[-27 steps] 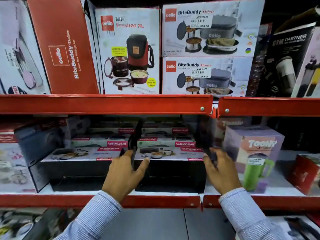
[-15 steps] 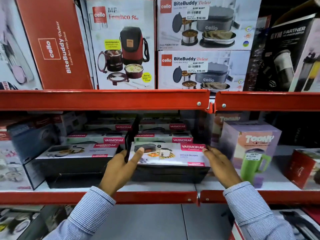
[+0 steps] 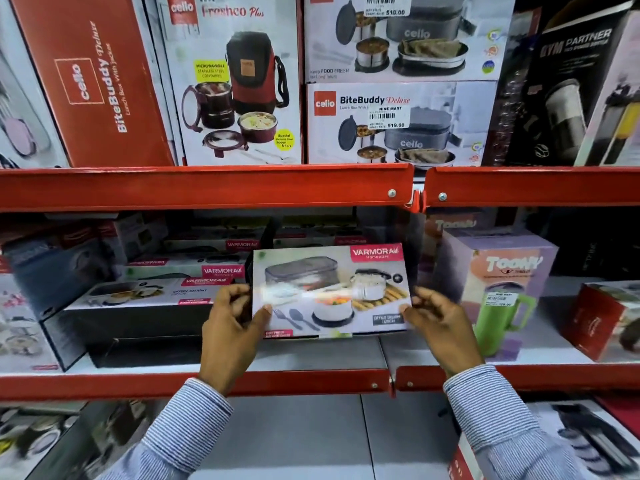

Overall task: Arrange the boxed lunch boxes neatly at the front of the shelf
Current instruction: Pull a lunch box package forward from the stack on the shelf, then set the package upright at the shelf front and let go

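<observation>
While the left hand (image 3: 231,325) clasps one short end of the Varmora lunch box carton (image 3: 331,292) and the right hand (image 3: 439,323) clasps the other, the carton is held clear of the middle shelf (image 3: 298,382), tipped so its printed face looks at the camera. It hangs just above the shelf's bare front strip. Left of the carton, a stack of matching Varmora cartons (image 3: 145,306) lies flat on the shelf, with more of them ranged behind. Right of the carton stands a lilac mug box (image 3: 498,271) showing a green mug, and beyond that a red box (image 3: 595,320). Above the carton, past the red rail, Cello BiteBuddy boxes (image 3: 401,123) fill the upper shelf.
</observation>
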`<control>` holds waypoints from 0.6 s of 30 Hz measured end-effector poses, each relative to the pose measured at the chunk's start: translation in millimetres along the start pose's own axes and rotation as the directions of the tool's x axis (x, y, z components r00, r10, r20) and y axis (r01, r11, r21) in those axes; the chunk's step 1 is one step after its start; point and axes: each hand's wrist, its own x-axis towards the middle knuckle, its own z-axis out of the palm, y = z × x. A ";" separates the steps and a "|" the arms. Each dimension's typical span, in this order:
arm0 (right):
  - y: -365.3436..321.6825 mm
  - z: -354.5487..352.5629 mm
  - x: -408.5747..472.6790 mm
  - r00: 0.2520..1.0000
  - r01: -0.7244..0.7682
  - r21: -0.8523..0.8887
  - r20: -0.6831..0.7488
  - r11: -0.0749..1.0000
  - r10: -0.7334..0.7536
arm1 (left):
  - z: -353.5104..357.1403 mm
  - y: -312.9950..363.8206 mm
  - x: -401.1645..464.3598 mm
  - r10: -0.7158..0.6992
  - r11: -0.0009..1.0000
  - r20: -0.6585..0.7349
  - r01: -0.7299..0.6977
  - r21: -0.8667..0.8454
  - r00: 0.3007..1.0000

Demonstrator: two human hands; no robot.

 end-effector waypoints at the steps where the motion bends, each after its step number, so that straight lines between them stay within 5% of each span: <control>1: 5.3 0.6 1.0 1.000 -0.009 -0.030 0.016 1.000 0.009 | 2.4 -2.8 -1.3 0.020 0.999 0.010 -0.020 0.028 1.000; 18: 58.3 13.1 2.1 0.988 -0.151 -0.226 0.000 0.962 0.155 | 31.8 -59.0 -7.1 0.070 0.988 0.051 -0.077 0.137 0.996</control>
